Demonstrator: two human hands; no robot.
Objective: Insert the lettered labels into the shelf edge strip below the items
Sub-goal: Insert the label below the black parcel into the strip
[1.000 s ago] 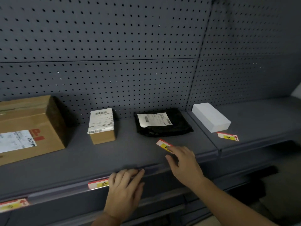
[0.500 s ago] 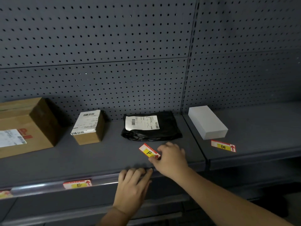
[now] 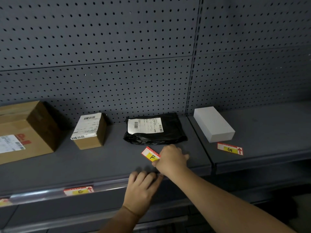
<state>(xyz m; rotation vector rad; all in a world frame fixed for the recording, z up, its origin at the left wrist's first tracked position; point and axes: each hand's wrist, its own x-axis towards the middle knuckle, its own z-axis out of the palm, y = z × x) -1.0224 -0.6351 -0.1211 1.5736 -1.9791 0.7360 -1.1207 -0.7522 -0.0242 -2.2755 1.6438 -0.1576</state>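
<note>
Our right hand [image 3: 170, 159] lies on the grey shelf [image 3: 101, 162] just in front of the black parcel [image 3: 154, 130], its fingers curled down over the right end of the F label [image 3: 150, 154], which they seem to pinch at that edge, though the grip itself is hidden beneath the knuckles; the rest of the label lies flat and bare on the shelf to the hand's left. Our left hand [image 3: 143, 185] sits nearer us than the parcel, at the shelf's front lip, fingers straight and loosely together with their tips on the edge strip [image 3: 50, 193], holding nothing. The F label lies beyond the left hand and apart from it. Left of that hand along the strip, the E label [image 3: 79, 190] already sits inside the clear channel, below the small cardboard box [image 3: 89, 130] that stands left of the parcel. Further left stands a large cardboard box [image 3: 25, 132], and a bit of another label [image 3: 4, 201] shows in the strip at the frame's edge. Right of the parcel, on the neighbouring shelf section, a white box [image 3: 213, 123] rests with the G label [image 3: 229, 148] lying loose just in front of it
</note>
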